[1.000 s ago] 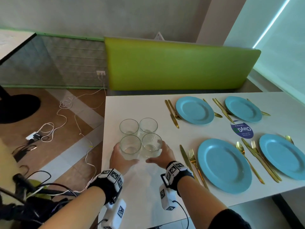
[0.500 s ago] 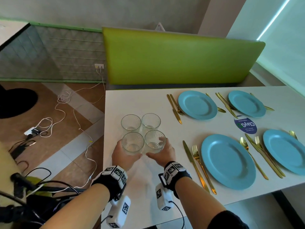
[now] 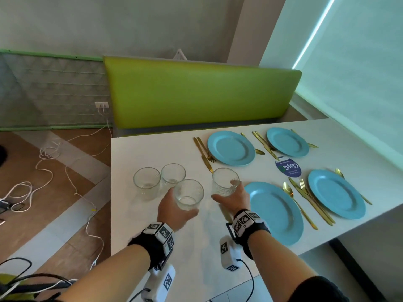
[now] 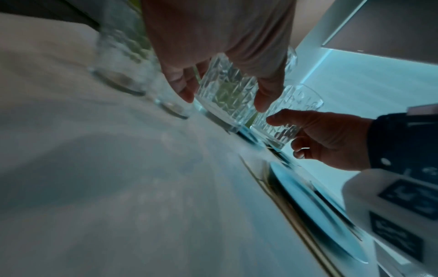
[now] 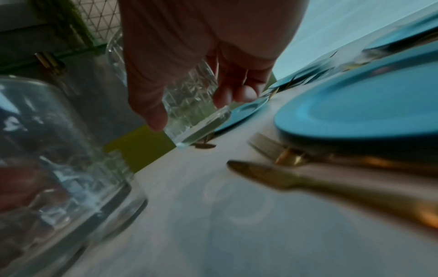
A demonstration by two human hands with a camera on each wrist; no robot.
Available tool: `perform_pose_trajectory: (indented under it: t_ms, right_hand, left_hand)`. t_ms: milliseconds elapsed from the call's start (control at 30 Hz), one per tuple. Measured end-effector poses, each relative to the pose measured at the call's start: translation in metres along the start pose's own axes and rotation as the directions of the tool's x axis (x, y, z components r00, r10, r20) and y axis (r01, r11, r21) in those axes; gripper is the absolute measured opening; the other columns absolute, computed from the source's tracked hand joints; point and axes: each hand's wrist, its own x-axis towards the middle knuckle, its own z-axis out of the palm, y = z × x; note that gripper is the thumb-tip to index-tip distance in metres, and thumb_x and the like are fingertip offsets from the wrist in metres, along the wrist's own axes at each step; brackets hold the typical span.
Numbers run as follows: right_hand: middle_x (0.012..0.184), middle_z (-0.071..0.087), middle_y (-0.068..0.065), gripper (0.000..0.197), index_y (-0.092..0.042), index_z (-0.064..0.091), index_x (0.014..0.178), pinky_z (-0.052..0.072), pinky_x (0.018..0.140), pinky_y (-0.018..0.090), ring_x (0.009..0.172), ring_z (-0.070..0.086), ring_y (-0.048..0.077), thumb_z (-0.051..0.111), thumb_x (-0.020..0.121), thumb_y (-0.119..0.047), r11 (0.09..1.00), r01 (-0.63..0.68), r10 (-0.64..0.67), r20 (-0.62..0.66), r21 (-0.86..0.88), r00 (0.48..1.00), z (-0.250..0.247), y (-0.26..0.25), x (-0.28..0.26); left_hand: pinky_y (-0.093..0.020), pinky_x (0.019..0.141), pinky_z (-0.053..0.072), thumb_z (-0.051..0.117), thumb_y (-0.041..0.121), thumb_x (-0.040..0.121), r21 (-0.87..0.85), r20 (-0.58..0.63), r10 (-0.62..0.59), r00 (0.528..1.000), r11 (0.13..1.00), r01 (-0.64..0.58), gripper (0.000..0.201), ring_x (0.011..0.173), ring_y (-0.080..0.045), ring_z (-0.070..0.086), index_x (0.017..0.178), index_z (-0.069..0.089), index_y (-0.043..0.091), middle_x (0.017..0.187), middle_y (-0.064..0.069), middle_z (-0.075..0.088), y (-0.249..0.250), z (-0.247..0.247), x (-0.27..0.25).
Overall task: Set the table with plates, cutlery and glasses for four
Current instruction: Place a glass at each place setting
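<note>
Two clear glasses (image 3: 146, 180) (image 3: 173, 175) stand together on the white table (image 3: 152, 149). My left hand (image 3: 174, 205) grips a third glass (image 3: 188, 194) just right of them; in the left wrist view its fingers (image 4: 182, 88) wrap the cut glass (image 4: 225, 93). My right hand (image 3: 234, 197) grips a fourth glass (image 3: 224, 184) beside the near left blue plate (image 3: 274, 212). In the right wrist view this glass (image 5: 189, 105) hangs tilted, a little above the table. Three more blue plates (image 3: 231, 148) (image 3: 287, 142) (image 3: 335, 194) lie with gold cutlery (image 3: 204, 153) beside them.
A gold knife (image 5: 308, 180) and fork (image 5: 272, 150) lie under my right wrist, left of the near plate. A round blue sticker (image 3: 287, 167) sits between the plates. A green bench back (image 3: 196, 94) stands behind the table. Cables (image 3: 43, 160) trail over the floor at left.
Both hands have drawn their glasses out of the group of four. The right glass has moved right toward the near left plate; the left glass has shifted right and nearer.
</note>
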Motion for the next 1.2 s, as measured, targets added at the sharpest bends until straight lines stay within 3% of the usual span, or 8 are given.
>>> perform_pose_trajectory:
  t_ms: [300, 433, 567, 733, 833, 1000, 1100, 1200]
  right_hand:
    - [0.128, 0.057, 0.01, 0.078, -0.014, 0.044, 0.13, 0.042, 0.098, 0.033, 0.12, 0.052, 0.028, 0.081, 0.065, -0.035, 0.994, -0.113, 0.113, -0.168, 0.007, 0.979, -0.101, 0.04, 0.083]
    - [0.129, 0.057, 0.013, 0.085, -0.011, 0.041, 0.135, 0.042, 0.099, 0.034, 0.121, 0.052, 0.03, 0.081, 0.065, -0.037, 0.981, -0.193, 0.194, -0.202, 0.027, 0.96, -0.15, 0.07, 0.14]
    - [0.124, 0.057, 0.015, 0.076, -0.008, 0.044, 0.127, 0.045, 0.095, 0.035, 0.116, 0.054, 0.031, 0.08, 0.067, -0.035, 0.96, -0.272, 0.281, -0.237, 0.072, 0.93, -0.199, 0.103, 0.199]
    - [0.117, 0.058, 0.014, 0.076, -0.006, 0.044, 0.124, 0.049, 0.088, 0.037, 0.108, 0.057, 0.031, 0.08, 0.065, -0.038, 0.929, -0.353, 0.369, -0.259, 0.107, 0.893, -0.248, 0.143, 0.274]
    - [0.108, 0.061, 0.013, 0.079, -0.006, 0.048, 0.122, 0.049, 0.079, 0.035, 0.095, 0.059, 0.029, 0.08, 0.06, -0.045, 0.909, -0.396, 0.416, -0.268, 0.129, 0.869, -0.266, 0.161, 0.311]
    - [0.119, 0.06, 0.017, 0.08, -0.006, 0.046, 0.124, 0.051, 0.09, 0.039, 0.111, 0.057, 0.035, 0.081, 0.062, -0.042, 0.886, -0.445, 0.463, -0.289, 0.129, 0.838, -0.284, 0.188, 0.358]
    - [0.121, 0.059, 0.017, 0.081, -0.005, 0.046, 0.125, 0.05, 0.09, 0.04, 0.112, 0.056, 0.035, 0.081, 0.062, -0.042, 0.873, -0.469, 0.486, -0.289, 0.132, 0.825, -0.289, 0.2, 0.376]
    - [0.12, 0.059, 0.017, 0.082, -0.005, 0.047, 0.123, 0.05, 0.091, 0.041, 0.111, 0.057, 0.035, 0.082, 0.06, -0.043, 0.858, -0.493, 0.512, -0.289, 0.144, 0.809, -0.29, 0.21, 0.389]
  left_hand:
    - [-0.018, 0.086, 0.039, 0.085, 0.023, 0.061, -0.021, 0.106, 0.151, 0.983, 0.989, -0.149, 0.078, 0.117, -0.022, 0.057, 0.128, 0.048, 0.015, 0.127, -0.003, 0.06, 0.094, 0.079, 0.053]
    - [-0.023, 0.092, 0.04, 0.085, 0.026, 0.062, -0.055, 0.131, 0.14, 0.981, 0.99, -0.133, 0.082, 0.121, -0.022, 0.053, 0.131, 0.043, 0.013, 0.131, -0.003, 0.055, 0.139, 0.127, 0.086]
    - [-0.022, 0.092, 0.038, 0.085, 0.025, 0.063, -0.054, 0.147, 0.134, 0.98, 0.99, -0.127, 0.082, 0.122, -0.023, 0.052, 0.131, 0.043, 0.01, 0.133, -0.006, 0.054, 0.182, 0.181, 0.119]
    - [-0.018, 0.085, 0.035, 0.085, 0.026, 0.064, -0.056, 0.169, 0.089, 0.982, 0.995, -0.08, 0.082, 0.122, -0.022, 0.052, 0.133, 0.043, 0.015, 0.133, -0.004, 0.054, 0.224, 0.238, 0.152]
    - [-0.019, 0.082, 0.038, 0.085, 0.024, 0.063, -0.056, 0.166, 0.07, 0.984, 0.997, -0.062, 0.079, 0.117, -0.021, 0.055, 0.13, 0.045, 0.014, 0.128, -0.003, 0.057, 0.237, 0.264, 0.168]
    - [-0.019, 0.078, 0.039, 0.084, 0.017, 0.065, -0.029, 0.197, 0.078, 0.977, 0.997, -0.074, 0.063, 0.096, -0.014, 0.055, 0.121, 0.054, 0.017, 0.097, 0.009, 0.054, 0.252, 0.297, 0.185]
    - [-0.018, 0.077, 0.041, 0.083, 0.018, 0.067, -0.009, 0.216, 0.087, 0.973, 0.996, -0.087, 0.056, 0.093, -0.013, 0.056, 0.116, 0.056, 0.02, 0.093, 0.01, 0.054, 0.255, 0.312, 0.194]
    - [-0.015, 0.074, 0.043, 0.081, 0.017, 0.069, 0.016, 0.239, 0.086, 0.967, 0.996, -0.093, 0.058, 0.093, -0.012, 0.055, 0.121, 0.056, 0.014, 0.094, 0.008, 0.054, 0.257, 0.324, 0.202]
